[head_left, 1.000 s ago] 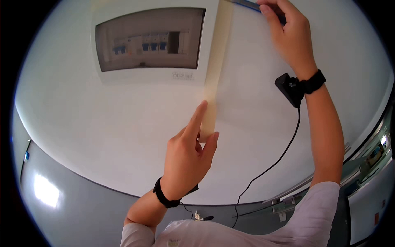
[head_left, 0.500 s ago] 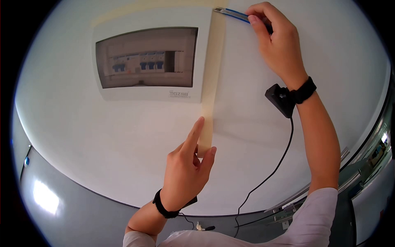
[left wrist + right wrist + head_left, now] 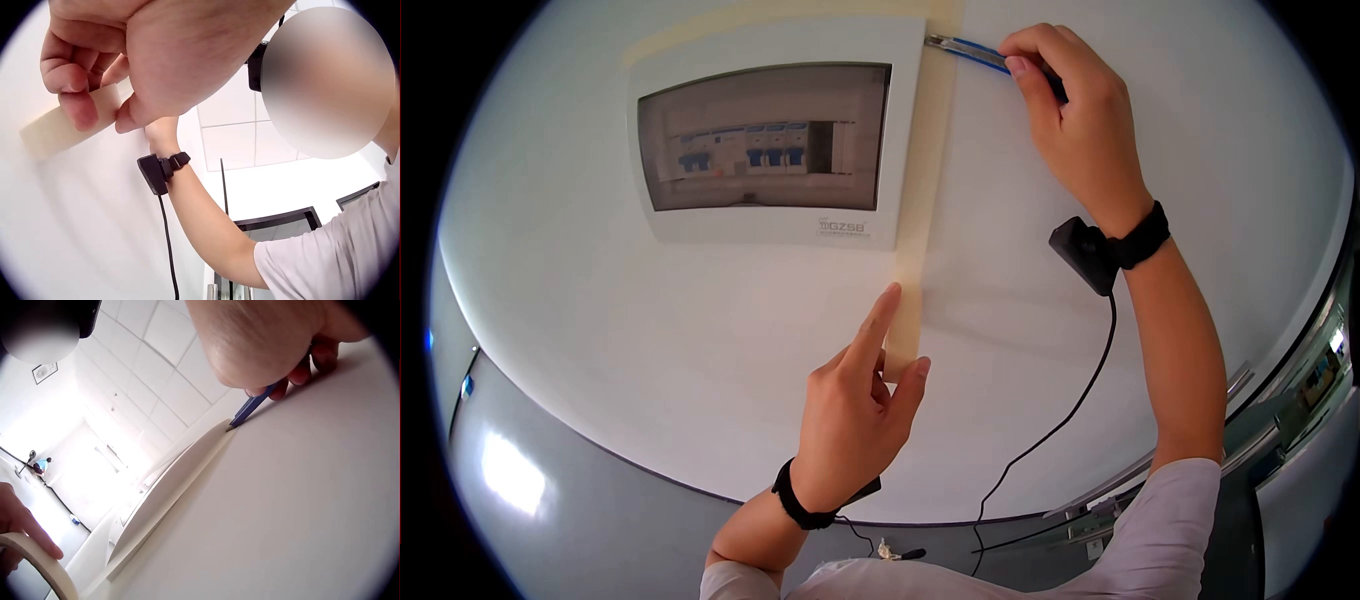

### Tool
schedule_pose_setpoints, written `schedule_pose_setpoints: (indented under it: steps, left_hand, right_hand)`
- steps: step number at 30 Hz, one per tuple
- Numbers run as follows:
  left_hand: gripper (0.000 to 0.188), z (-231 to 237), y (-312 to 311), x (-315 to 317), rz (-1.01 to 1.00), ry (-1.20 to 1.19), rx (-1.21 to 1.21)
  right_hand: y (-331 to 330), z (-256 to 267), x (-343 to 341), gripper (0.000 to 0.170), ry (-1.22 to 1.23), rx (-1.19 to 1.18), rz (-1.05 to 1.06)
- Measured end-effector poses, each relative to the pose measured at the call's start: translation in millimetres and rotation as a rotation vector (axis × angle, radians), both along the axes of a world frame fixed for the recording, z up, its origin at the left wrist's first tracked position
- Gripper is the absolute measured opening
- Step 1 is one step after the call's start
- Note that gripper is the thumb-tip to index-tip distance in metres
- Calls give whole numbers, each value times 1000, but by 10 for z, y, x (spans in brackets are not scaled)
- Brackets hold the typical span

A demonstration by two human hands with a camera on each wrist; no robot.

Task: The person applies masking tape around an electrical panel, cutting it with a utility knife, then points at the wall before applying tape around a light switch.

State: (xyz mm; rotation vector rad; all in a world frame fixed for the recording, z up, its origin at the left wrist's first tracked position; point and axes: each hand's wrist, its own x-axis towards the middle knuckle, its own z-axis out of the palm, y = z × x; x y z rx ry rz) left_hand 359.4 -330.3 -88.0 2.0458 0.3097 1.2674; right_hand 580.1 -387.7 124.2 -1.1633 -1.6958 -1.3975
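Note:
My right hand (image 3: pixel 1085 120) grips a blue utility knife (image 3: pixel 975 52), its tip at the tape beside the upper right edge of the white breaker box (image 3: pixel 770 228). A strip of cream masking tape (image 3: pixel 916 220) runs down the wall along that edge. At its lower end my left hand (image 3: pixel 850 410) holds the tape roll (image 3: pixel 47 565), index finger extended against the tape; in the left wrist view fingers and thumb pinch the tape (image 3: pixel 53 134). The knife (image 3: pixel 250 411) meets the tape by the box's edge in the right wrist view.
More tape (image 3: pixel 700 32) lies along the box's top edge. A black cable (image 3: pixel 1060 420) hangs from the right wrist camera (image 3: pixel 1085 255). Metal rails (image 3: pixel 1250 440) stand at the lower right. Far off, a person (image 3: pixel 41 466) shows in the right wrist view.
The box has come lower in the head view than a second ago. Over the last half second, the knife tip has dropped slightly; the left hand stays at the tape's lower end.

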Motion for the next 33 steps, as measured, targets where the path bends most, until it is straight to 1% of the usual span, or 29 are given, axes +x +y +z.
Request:
schedule_pose_setpoints:
  steps: [1,6,12,15,19,22,24,33]
  left_hand:
    - [68,-10,8,2,-11,2,9]
    - [68,-14,30,3,-9,10,25]
    - [68,-15,39,1,-6,7,28]
    - [67,-19,51,3,-11,9,18]
    - [67,-27,54,9,-8,-3,27]
    - [66,-12,48,3,-5,5,19]
    - [66,-3,41,-7,-6,12,13]
    - [64,19,30,-13,13,9,22]
  right_hand:
    - [4,-5,4,3,1,-1,0]
    - [11,-39,25,2,-63,-5,16]
    - [-23,-142,-47,1,-14,-36,-53]
    - [-6,-187,-39,2,-29,-38,-20]
    - [-3,-257,-12,3,-36,-34,-27]
    - [54,-318,108,4,-55,5,-31]
    - [63,-359,103,11,-58,20,-17]
    - [41,-579,110,14,-84,16,-62]
